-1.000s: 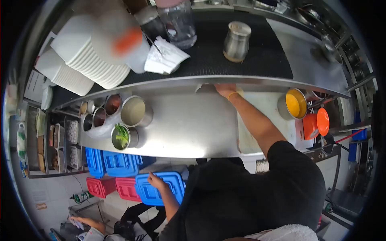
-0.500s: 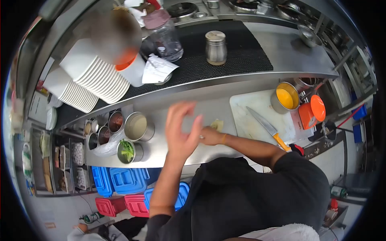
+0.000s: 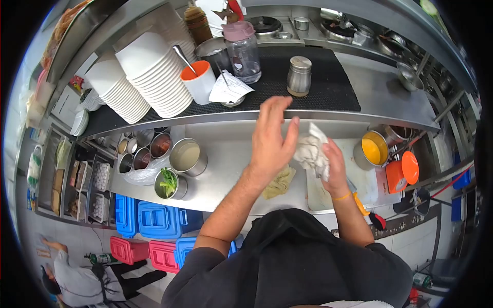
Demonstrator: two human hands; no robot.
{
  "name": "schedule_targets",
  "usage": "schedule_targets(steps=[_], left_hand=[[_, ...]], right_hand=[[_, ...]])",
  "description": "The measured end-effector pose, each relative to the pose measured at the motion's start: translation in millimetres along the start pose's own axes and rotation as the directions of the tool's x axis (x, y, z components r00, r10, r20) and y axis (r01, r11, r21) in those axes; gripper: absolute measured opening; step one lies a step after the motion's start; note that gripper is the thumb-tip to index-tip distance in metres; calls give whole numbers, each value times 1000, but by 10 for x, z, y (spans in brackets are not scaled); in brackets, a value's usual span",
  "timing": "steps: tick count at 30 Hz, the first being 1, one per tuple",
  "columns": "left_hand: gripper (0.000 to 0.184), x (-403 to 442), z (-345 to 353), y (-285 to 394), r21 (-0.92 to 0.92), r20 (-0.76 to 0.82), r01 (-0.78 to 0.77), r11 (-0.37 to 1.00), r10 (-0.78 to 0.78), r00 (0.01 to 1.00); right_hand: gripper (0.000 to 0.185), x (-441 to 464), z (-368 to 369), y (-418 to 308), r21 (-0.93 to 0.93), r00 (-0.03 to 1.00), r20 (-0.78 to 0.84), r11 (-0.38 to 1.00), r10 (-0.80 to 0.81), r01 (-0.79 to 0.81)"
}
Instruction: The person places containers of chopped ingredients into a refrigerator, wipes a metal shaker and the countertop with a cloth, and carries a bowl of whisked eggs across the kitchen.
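While the right hand is raised over the cutting board, its fingers are bent partway round a crumpled white cloth and grip it. The cloth bunches up on the left side of that hand, above the left back part of the cutting board, with one corner pointing upward. The left hand hangs in the air to the left of the cutting board, thumb well away from the loosely bent fingers, with nothing in its grasp; whether it brushes the cloth cannot be told for certain, though a gap seems to show between them.

On the steel bench, a yellowish cloth lies crumpled just left of the cutting board, partly behind the left forearm. A knife with a yellow-orange handle is at the right side of the cutting board, its blade partly hidden by the right arm. A metal pot of yellow contents stands at the cutting board's right back corner, and an orange scale is to the right of the cutting board. Well to its left stand a pot of pale liquid and a smaller pot of green leaves. Beyond the cutting board, on a raised shelf covered by a black mat, a steel shaker stands upright.
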State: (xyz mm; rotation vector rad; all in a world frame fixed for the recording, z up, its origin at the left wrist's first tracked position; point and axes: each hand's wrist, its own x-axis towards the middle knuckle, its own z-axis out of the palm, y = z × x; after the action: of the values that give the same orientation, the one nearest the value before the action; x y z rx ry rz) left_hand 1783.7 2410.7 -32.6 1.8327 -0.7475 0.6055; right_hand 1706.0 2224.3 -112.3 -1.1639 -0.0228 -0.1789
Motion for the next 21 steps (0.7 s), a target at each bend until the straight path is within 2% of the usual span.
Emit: schedule_targets(steps=[2,3,4,7,8,11,13,14,17,18,19,21], left_hand=[[45,-203,24,46,72,47,-95,993,92,995],[46,-343,105,117,-20,112,-59,998,61,992],[47,-471,193,180,-108,178,-14,994,33,983],[43,-729,336,230,-94,312,267,959,-227,923],[42,-744,330,187,-124,320,258,958,-207,925],[38,-759,246,122,-236,268,198,952,-132,954],[35,-741,246,207,-357,179,87,930,-23,984],[36,-760,255,180,-345,221,99,933,-21,975],[40,-726,318,154,-369,357,126,921,15,934],[41,-664,205,210,-400,391,138,906,33,920],[42,-572,108,274,-438,432,151,886,61,900],[46,-309,-135,367,-317,480,177,932,-4,877]], right_hand=[[44,-37,195,-246,139,997,40,989,-61,55],[47,-50,288,-347,209,994,57,975,-92,78],[51,-57,358,-413,216,989,118,974,-95,68],[53,-66,126,-52,171,983,182,985,-6,-26],[57,-111,227,-153,122,985,174,992,7,-29],[66,-236,153,-288,44,946,312,994,86,-105],[68,-216,108,-240,-24,948,318,1000,-7,16],[69,-228,91,-224,-58,951,305,995,-58,80],[61,-185,7,-185,-211,978,80,955,-195,207],[48,-176,79,-317,-243,970,61,939,-235,243],[46,-178,118,-413,-294,957,-3,915,-289,276],[42,-140,86,-612,-374,924,-84,871,-372,317]])
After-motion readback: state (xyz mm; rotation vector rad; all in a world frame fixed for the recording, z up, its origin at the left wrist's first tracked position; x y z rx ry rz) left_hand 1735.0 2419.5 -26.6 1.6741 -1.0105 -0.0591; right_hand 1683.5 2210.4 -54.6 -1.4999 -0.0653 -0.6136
